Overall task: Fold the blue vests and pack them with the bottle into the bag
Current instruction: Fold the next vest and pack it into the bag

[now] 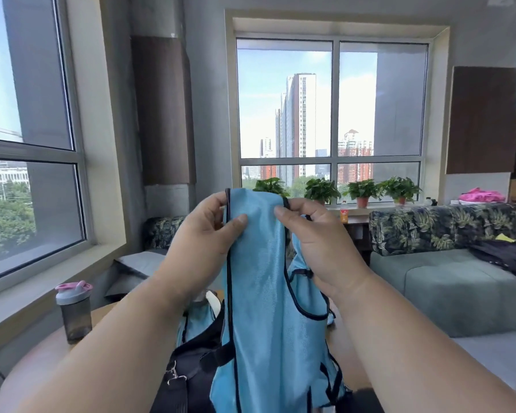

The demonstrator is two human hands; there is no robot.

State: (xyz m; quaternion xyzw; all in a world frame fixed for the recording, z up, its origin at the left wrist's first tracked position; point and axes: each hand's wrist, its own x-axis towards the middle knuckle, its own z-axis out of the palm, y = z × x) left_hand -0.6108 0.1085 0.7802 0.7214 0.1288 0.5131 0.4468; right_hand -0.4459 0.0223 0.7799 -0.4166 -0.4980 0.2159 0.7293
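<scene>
The blue vest [259,293] hangs close in front, over the dark bag [197,365] on the table [42,362]. The left hand [203,234] and right hand [316,242] each have a pinching grip on its top strap. The bottle [74,311] stands on the table at left, apart from the bag.

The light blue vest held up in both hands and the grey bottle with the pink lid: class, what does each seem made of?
Light blue vest: thin synthetic fabric, probably polyester; slight sheen, limp drape, dark piping.
Grey bottle with pink lid: likely plastic; smoky translucent body, matte moulded cap.
</scene>
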